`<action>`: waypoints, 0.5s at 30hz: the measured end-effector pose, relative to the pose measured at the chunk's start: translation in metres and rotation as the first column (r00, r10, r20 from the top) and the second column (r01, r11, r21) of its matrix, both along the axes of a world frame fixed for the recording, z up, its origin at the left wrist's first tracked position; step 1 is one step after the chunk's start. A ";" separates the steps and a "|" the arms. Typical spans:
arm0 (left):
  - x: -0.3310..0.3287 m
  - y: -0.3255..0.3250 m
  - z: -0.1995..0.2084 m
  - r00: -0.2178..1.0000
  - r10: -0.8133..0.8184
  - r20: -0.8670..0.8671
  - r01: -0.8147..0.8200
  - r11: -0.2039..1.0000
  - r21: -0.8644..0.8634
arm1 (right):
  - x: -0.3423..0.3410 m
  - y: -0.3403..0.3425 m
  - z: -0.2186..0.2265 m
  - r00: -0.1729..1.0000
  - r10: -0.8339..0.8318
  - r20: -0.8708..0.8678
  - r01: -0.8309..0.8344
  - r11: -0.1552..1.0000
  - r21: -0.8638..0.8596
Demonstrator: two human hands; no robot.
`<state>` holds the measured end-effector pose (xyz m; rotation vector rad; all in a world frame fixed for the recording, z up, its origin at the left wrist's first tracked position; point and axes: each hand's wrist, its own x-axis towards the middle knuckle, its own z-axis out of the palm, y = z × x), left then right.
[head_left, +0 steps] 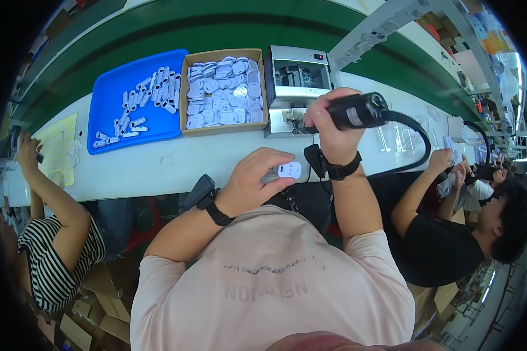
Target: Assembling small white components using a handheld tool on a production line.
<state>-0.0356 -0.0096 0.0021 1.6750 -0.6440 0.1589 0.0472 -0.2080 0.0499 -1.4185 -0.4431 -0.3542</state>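
Between the thumb and fingers of my left hand is a small white plastic casing with several little holes in its face. It is held just over the near edge of the bench. My right hand is wrapped round a black electric screwdriver, held roughly level. Its bit end points left at the front of a silver screw feeder; whether the tip touches the feeder I cannot tell.
Left of the feeder stands a cardboard box full of white casings. Beside it a blue tray holds several narrow white parts. A thick black cable loops right from the screwdriver. People work at both sides, one in stripes, one in black.
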 end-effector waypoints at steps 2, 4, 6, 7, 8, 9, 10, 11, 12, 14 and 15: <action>0.002 -0.003 -0.002 1.000 0.002 0.001 -0.002 1.000 -0.007 | 0.005 -0.005 -0.002 0.999 0.007 -0.044 -0.009 0.999 -0.039; 0.003 -0.004 -0.002 1.000 0.008 0.017 -0.007 1.000 -0.020 | 0.003 -0.004 0.003 0.998 0.006 -0.063 -0.010 0.998 -0.063; 0.003 -0.005 -0.002 1.000 0.003 0.015 -0.003 1.000 -0.014 | 0.000 -0.001 0.009 0.992 0.035 -0.120 -0.045 0.996 -0.083; 0.003 -0.006 -0.002 1.000 0.002 0.011 -0.002 1.000 -0.005 | -0.002 -0.001 0.012 0.988 0.048 -0.148 -0.062 0.994 -0.094; 0.003 -0.007 -0.002 1.000 0.006 0.006 -0.006 1.000 0.006 | -0.005 -0.002 0.012 0.988 0.046 -0.148 -0.061 0.993 -0.098; 0.004 -0.008 -0.002 1.000 0.004 0.006 -0.004 1.000 0.001 | -0.009 -0.004 0.011 0.971 0.033 -0.235 -0.063 0.990 -0.122; 0.004 -0.010 -0.002 1.000 0.010 0.012 -0.010 1.000 0.004 | -0.014 -0.005 0.010 0.947 0.016 -0.320 -0.066 0.987 -0.147; 0.005 -0.011 -0.002 1.000 0.015 0.018 -0.015 1.000 0.007 | -0.019 -0.008 0.010 0.915 -0.005 -0.403 -0.071 0.983 -0.172; 0.007 -0.013 -0.001 1.000 0.019 0.023 -0.019 1.000 0.010 | -0.023 -0.011 0.012 0.915 -0.010 -0.403 -0.067 0.982 -0.177; 0.008 -0.012 -0.001 0.999 0.012 0.032 -0.012 1.000 0.004 | -0.037 -0.020 0.019 0.968 -0.038 -0.248 0.044 0.999 0.019; 0.008 -0.012 -0.001 0.999 0.005 0.044 -0.006 1.000 0.001 | -0.044 -0.024 0.030 0.984 -0.009 -0.180 0.027 0.995 0.097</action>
